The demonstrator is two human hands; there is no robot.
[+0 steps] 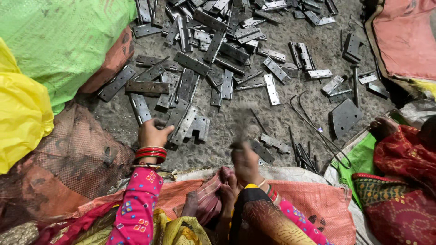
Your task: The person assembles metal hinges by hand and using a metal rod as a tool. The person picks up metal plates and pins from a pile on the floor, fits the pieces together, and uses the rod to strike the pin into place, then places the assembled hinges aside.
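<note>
My left hand [153, 133] reaches out to a heap of grey metal hinge plates [190, 81] on the gritty floor, its fingers resting on a plate [177, 119] at the near edge of the heap. Red bangles sit on that wrist. My right hand [245, 159] is blurred by motion, fingers closed around something dark I cannot make out. It hovers above a hinge plate [262, 151] lying on the floor just in front of my lap.
A green sack [63, 36], a yellow bag [20, 118] and a mesh sack [72, 159] crowd the left. Another person in red [399, 181] sits at right. Bent wire rods [313, 127] and a flat cut plate [345, 117] lie right of centre.
</note>
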